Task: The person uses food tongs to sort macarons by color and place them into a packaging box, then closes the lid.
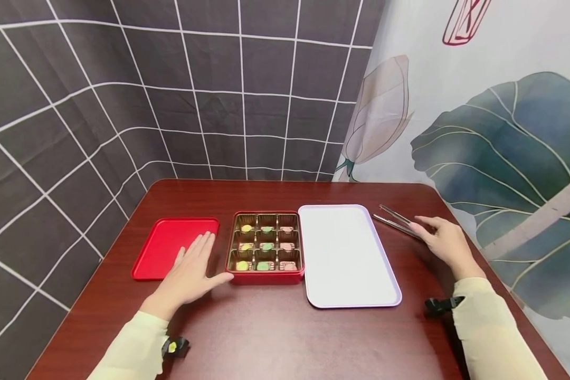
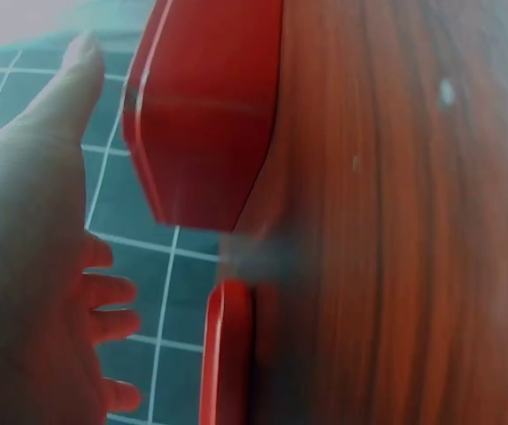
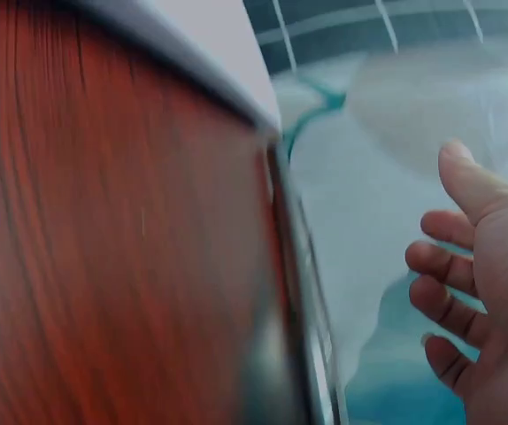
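A red box (image 1: 266,278) with a gold divided insert stands mid-table. Its compartments hold small yellow, green and pink pieces (image 1: 267,246), whose kind I cannot tell. My left hand (image 1: 190,275) hovers with spread, straight fingers between that box and a flat red tray or lid (image 1: 168,245); the left wrist view shows it apart from both. On the right lie metal tongs (image 1: 393,220), their tips pointing away to the left. Beside the tongs' near end is my right hand (image 1: 444,244), fingers loosely bent; the right wrist view shows a gap between them and nothing held.
A white tray (image 1: 349,258) lies against the right side of the red box, left of the tongs. The brown table (image 1: 266,338) reaches back to a dark checked cloth (image 1: 218,105). A white cloth with painted leaves (image 1: 503,142) hangs close along the right edge.
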